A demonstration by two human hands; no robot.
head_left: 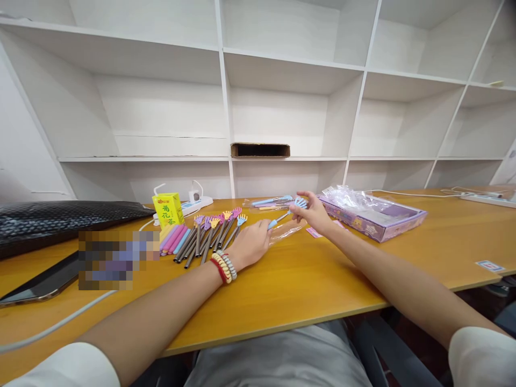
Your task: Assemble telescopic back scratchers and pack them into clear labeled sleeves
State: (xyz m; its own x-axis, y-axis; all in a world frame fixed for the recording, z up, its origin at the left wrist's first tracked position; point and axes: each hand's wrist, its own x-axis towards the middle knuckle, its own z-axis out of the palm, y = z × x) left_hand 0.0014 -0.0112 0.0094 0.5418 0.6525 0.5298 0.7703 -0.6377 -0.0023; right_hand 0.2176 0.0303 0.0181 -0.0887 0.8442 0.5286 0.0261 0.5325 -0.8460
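Note:
A back scratcher (278, 220) with a blue handle, a thin metal rod and a blue hand-shaped head is held between my two hands. My left hand (253, 243) is closed around its handle. At the other end, the fingers of my right hand (315, 213) pinch the blue head. Beneath it lies a clear plastic sleeve (287, 232). Left of my left hand are several metal rods with coloured hand-shaped heads (209, 232), beside a row of pink, purple, yellow and blue handles (175, 239). Bagged back scratchers (270, 202) lie behind my hands.
A purple box (397, 224) with crumpled clear wrappers (355, 201) stands to the right. Pink cards (314, 232) lie near it. On the left are a yellow drink carton (168, 209), a power strip (197, 205), a black bag (68, 220) and a dark-screened device (44, 279).

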